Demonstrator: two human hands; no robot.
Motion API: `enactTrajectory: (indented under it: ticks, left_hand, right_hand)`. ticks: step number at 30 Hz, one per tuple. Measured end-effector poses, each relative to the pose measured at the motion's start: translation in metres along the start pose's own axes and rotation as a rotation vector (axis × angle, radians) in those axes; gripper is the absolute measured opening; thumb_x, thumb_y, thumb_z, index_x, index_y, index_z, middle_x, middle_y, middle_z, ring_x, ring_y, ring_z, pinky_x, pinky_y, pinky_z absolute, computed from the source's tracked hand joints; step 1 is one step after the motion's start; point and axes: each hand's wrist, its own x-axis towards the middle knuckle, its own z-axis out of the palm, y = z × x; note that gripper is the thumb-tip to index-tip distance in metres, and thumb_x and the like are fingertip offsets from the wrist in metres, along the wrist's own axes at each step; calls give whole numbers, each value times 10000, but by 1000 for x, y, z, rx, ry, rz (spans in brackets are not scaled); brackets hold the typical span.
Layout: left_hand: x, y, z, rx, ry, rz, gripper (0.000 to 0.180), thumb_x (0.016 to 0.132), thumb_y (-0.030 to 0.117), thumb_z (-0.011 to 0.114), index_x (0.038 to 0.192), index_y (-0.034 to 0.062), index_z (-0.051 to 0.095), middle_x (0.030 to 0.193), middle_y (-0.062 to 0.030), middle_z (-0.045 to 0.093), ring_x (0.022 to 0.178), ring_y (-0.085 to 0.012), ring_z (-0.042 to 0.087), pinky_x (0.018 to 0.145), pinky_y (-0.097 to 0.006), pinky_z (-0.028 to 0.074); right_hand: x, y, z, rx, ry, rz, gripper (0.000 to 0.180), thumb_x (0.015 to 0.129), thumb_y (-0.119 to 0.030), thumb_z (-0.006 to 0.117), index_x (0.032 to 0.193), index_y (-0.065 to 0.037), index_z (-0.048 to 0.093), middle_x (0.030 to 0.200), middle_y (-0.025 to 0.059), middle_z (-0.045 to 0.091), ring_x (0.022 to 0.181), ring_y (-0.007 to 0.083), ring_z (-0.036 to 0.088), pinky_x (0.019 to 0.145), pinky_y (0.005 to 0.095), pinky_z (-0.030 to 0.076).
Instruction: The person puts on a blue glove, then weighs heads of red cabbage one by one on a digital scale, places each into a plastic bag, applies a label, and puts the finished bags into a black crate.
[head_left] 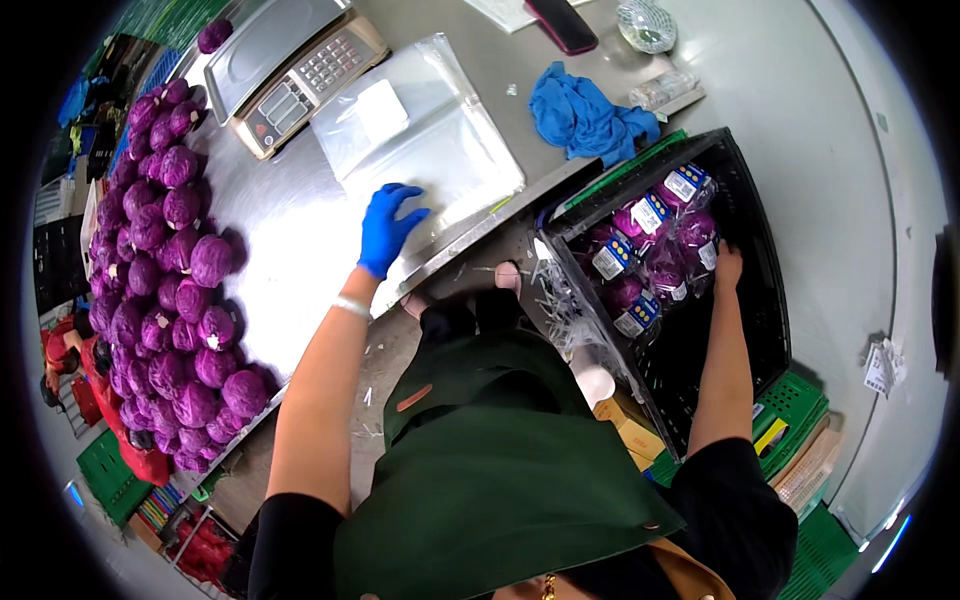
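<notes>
My left hand point(387, 226), in a blue glove, lies flat with fingers spread on a stack of clear plastic bags point(420, 130) on the steel table point(280, 230). My right hand point(727, 265), bare, reaches down into a black crate point(700, 340) and rests on a wrapped purple cabbage point(690, 235) among several labelled wrapped ones. Whether its fingers grip the cabbage is hidden. A pile of unwrapped purple cabbages point(170, 280) covers the table's left side.
An electronic scale point(300, 65) stands at the table's far end, one cabbage point(214, 36) beyond it. A blue cloth point(580, 115), a dark phone point(562, 22) and a roll of tape point(645, 25) lie farther right. Green crates point(795, 410) stand on the floor.
</notes>
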Motion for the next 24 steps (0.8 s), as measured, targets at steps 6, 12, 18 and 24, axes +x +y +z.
enactTrajectory:
  ticks: [6,12,18,24]
  left_hand:
    - [18,-78,5,-532,-22,-342,133,878,141,656,923,17,678,827,-60,684,723,-113,594,705,-268,489]
    - [-15,13,-76,-479,-44,-302,211,841,-74,488,1014,1,582,917,-85,653,798,-150,628,747,-280,507]
    - [-107,-23,-129,194,-1,-73,258,739,-36,506,947,76,612,898,-109,600,842,-294,595,723,-362,494]
    - [-179,-70,-135,-208,245,-428,177,810,122,566,970,97,638,1027,-117,625,902,-310,612,740,-405,501]
  right_hand:
    - [-204,-235,-29,399,-26,-609,261,864,-130,589,1096,-14,613,1046,132,631,962,230,606,844,323,467]
    - [-383,-397,49,143,-240,-1833,243,892,-107,482,1085,-38,613,1152,113,605,1094,293,543,942,404,434]
    - [-391,-439,134,-321,-678,-1534,323,896,-166,525,1175,-11,574,1209,171,593,1153,327,530,979,409,417]
    - [-546,-496,119,260,-1477,-1330,484,826,-149,702,1260,-19,530,1210,141,614,1099,225,603,913,330,477]
